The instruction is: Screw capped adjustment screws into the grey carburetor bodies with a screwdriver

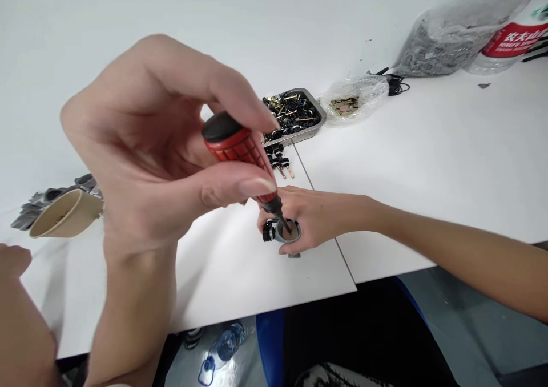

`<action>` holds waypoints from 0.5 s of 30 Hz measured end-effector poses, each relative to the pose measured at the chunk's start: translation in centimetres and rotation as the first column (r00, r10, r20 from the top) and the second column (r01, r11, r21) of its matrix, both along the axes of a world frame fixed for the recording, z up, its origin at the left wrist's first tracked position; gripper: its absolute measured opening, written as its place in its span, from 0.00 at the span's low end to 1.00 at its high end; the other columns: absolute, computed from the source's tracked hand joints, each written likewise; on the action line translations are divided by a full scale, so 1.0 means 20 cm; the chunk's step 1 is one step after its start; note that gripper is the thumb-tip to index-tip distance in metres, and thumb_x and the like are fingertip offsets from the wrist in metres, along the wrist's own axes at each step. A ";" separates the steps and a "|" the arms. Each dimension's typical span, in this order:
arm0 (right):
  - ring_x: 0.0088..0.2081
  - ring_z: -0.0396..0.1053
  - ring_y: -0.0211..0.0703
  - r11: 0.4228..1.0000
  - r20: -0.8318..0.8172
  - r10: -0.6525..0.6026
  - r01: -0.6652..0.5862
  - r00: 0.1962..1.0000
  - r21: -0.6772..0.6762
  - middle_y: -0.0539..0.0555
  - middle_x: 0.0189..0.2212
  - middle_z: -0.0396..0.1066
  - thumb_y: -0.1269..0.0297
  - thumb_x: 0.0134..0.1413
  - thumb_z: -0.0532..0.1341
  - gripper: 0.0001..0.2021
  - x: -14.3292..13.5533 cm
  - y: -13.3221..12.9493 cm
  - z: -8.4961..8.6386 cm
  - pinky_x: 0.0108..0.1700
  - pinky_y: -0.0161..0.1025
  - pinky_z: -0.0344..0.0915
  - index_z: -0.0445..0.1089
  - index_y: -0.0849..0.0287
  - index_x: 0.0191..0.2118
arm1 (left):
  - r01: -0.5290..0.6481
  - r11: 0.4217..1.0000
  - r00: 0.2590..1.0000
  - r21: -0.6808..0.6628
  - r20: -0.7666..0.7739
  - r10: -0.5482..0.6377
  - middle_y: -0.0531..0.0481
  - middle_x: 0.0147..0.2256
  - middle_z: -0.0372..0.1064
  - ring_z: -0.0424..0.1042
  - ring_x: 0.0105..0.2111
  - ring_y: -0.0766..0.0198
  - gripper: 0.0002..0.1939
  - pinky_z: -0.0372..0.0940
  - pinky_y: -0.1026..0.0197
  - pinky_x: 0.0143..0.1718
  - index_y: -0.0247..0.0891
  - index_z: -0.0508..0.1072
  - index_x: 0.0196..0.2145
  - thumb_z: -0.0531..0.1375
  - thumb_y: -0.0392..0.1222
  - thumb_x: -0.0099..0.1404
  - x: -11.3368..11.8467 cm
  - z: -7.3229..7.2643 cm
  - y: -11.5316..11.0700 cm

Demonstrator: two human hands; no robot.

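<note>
My left hand [171,141], large in the foreground, pinches a short screwdriver [240,147] between thumb and fingers. Its handle is red with a black end cap, and its shaft slants down to the right. The tip reaches into the round opening of a small grey plastic part [280,236]. A black knob-like piece [269,231] sticks out of that part's left side. Low over the white table, my right hand [310,216] grips the grey part with its thumb in front; some fingers are hidden behind it.
A metal tray [315,129] holds many black pieces with brass-coloured pins; several lie beside it [280,161]. Behind are bagged metal pieces [345,106], a bag of grey parts [436,47] and a red-labelled bottle [509,41]. A beige container [71,218] and another person's hand [15,259] are at left.
</note>
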State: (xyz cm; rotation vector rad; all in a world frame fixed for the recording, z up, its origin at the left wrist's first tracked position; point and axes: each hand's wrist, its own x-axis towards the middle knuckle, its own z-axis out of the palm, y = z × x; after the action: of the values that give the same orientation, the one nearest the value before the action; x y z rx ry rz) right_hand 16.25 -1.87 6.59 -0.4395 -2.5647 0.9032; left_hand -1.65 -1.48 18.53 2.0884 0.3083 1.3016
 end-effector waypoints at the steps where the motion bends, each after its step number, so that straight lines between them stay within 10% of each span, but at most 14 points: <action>1: 0.47 0.65 0.48 1.000 0.001 -0.001 0.001 1.000 -0.005 0.58 0.50 0.62 0.63 0.51 0.67 0.17 0.00 0.00 0.00 0.45 0.42 0.65 0.70 0.58 0.47 | 0.005 0.998 0.999 0.066 -0.041 -0.002 0.52 0.31 0.70 0.69 0.26 0.68 0.09 0.65 0.65 0.12 0.42 0.79 0.32 0.73 0.37 0.52 0.01 0.01 0.00; 10: 0.46 0.65 0.47 1.000 -0.003 -0.008 0.008 1.000 -0.008 0.57 0.49 0.62 0.62 0.50 0.68 0.17 0.00 0.00 0.00 0.45 0.42 0.64 0.70 0.58 0.47 | -0.113 0.991 0.993 0.076 -0.031 0.116 0.51 0.30 0.66 0.65 0.22 0.71 0.18 0.49 0.67 0.11 0.38 0.80 0.41 0.74 0.42 0.51 0.02 -0.01 -0.01; 15: 0.44 0.65 0.46 1.000 -0.003 -0.005 0.005 1.000 -0.009 0.57 0.49 0.62 0.62 0.51 0.68 0.17 0.00 0.00 0.00 0.45 0.42 0.65 0.70 0.58 0.46 | -0.064 0.986 0.996 0.157 -0.048 0.073 0.49 0.30 0.71 0.68 0.24 0.66 0.17 0.63 0.63 0.16 0.37 0.81 0.40 0.73 0.45 0.53 0.00 -0.01 0.02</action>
State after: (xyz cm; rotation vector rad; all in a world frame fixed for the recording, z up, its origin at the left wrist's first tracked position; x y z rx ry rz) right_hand 16.34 -1.96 6.56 -0.4462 -2.5568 0.9128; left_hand -1.64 -1.08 18.31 2.2639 0.3132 1.3492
